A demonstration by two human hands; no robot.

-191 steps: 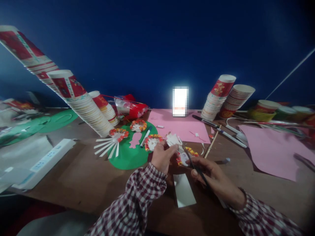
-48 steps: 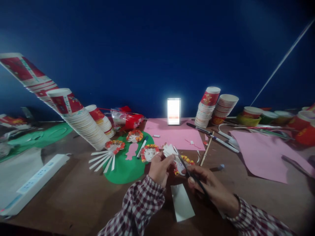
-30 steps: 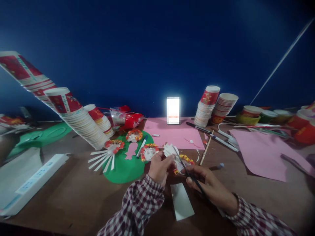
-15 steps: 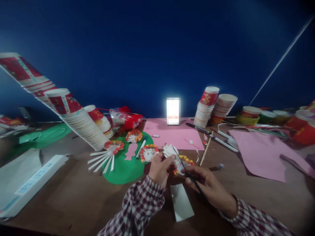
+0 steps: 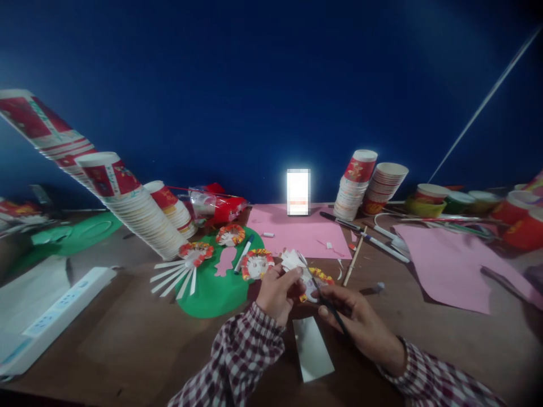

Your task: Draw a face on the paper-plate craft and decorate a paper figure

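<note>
My left hand (image 5: 275,291) pinches a small white paper piece (image 5: 292,260) with notched edges between thumb and fingers. In my right hand (image 5: 360,319), closed, is a long slim dark tool (image 5: 328,302) with a narrow, pale, shiny tip. The tip is beside the paper's right edge; whether they touch, I cannot tell. Just beyond my hands lies a red-and-yellow rimmed paper cutout (image 5: 324,276), partly hidden. A white rectangular card (image 5: 313,349) lies on the table below my hands. Left of my left hand, another rimmed cutout (image 5: 258,264) overlaps a green sheet (image 5: 212,294).
Leaning paper cup stacks (image 5: 139,209) stand at the left, with more cup stacks (image 5: 356,186) at the back right. A power strip (image 5: 59,322) lies at far left. Pink paper (image 5: 445,271) lies right; a bright, blurred-out screen (image 5: 298,192) stands at the back. A wooden stick (image 5: 355,257) lies near my right hand.
Since the oldest frame the view has shifted, so the table sits lower. Both hands keep their grips. Lately, the paper piece and tool tip have shifted only slightly.
</note>
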